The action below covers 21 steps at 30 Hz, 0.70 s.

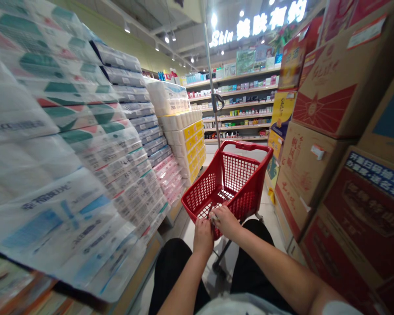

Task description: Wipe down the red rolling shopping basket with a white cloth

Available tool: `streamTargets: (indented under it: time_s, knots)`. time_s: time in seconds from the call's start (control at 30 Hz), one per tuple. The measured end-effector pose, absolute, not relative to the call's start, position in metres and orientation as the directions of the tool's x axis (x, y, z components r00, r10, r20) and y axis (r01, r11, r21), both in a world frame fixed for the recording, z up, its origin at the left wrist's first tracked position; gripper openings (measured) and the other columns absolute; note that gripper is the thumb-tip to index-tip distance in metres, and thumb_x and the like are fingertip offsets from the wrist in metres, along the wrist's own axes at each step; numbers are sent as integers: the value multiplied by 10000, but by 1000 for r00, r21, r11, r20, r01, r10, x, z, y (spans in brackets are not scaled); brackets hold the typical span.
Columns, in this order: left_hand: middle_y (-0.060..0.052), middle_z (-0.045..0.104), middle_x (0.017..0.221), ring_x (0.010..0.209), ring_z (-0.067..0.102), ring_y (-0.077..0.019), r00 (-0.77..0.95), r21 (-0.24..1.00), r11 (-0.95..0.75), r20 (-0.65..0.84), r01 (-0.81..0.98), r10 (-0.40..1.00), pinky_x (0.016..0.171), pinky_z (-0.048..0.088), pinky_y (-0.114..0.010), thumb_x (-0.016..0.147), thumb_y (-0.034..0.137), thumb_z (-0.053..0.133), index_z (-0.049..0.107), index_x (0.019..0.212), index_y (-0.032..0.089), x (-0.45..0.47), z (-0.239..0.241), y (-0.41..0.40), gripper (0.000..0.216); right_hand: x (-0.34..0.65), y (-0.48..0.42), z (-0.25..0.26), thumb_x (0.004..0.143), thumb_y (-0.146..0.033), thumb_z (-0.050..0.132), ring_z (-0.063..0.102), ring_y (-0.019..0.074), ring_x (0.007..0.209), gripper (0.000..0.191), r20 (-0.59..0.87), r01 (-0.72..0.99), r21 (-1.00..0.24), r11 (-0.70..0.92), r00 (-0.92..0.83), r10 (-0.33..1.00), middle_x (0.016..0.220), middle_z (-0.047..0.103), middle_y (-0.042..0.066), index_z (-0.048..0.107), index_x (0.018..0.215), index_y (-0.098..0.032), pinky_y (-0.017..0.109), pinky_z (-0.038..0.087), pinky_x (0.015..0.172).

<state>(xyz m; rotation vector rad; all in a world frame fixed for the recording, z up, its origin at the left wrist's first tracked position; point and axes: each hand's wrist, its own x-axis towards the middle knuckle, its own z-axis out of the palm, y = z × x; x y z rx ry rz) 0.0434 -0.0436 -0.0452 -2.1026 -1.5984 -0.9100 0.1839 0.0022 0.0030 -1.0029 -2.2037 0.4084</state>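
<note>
A red plastic shopping cart (236, 175) stands in a narrow store aisle right in front of me, its basket looking empty. My left hand (202, 235) is closed on the cart's near handle. Just to its right, my right hand (226, 220) is also closed on the handle, fingers curled over it. The two hands sit close together, almost touching. Below them I see my dark trousers.
Stacked packs of tissue and toilet paper (85, 144) fill the left side. Large cardboard boxes (331, 144) are piled along the right. A metal pole (213, 96) rises beyond the cart. Shelves of small products (239, 105) cross the aisle's far end under a lit sign.
</note>
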Motion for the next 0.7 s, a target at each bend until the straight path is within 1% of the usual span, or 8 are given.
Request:
streamTargets:
  time_s: [0.17, 0.4, 0.53, 0.7]
  knots:
    - [-67, 625, 906, 954, 581, -233, 173, 75, -298, 673, 951, 720, 956, 472, -511, 820, 47, 410, 578, 1020, 146, 43, -44, -44, 280, 183, 0, 5, 906, -170, 514, 509, 206, 989, 185, 458, 549, -518, 656, -470, 755, 1014, 634, 70, 629, 1049, -190, 342, 414, 914]
    - [-65, 620, 879, 946, 577, -234, 152, 99, -288, 663, 953, 733, 963, 457, -525, 806, 48, 414, 577, 974, 150, 45, -44, -46, 256, 183, 3, -1, 905, -185, 514, 512, 215, 1001, 189, 466, 561, -506, 656, -462, 754, 1029, 635, 72, 630, 1055, -192, 372, 397, 946]
    - [-69, 616, 886, 944, 569, -228, 150, 99, -286, 668, 953, 729, 967, 454, -510, 812, 51, 415, 574, 977, 139, 46, -44, -46, 245, 184, 4, -2, 905, -188, 517, 514, 208, 1002, 189, 466, 553, -509, 660, -468, 751, 1033, 632, 64, 623, 1062, -191, 357, 403, 938]
    - [-83, 618, 899, 933, 567, -230, 160, 87, -292, 672, 953, 723, 964, 458, -513, 813, 59, 423, 577, 988, 125, 46, -42, -47, 243, 185, 4, -2, 867, -152, 561, 517, 205, 986, 196, 461, 551, -513, 658, -470, 753, 1033, 628, 61, 624, 1048, -187, 338, 408, 922]
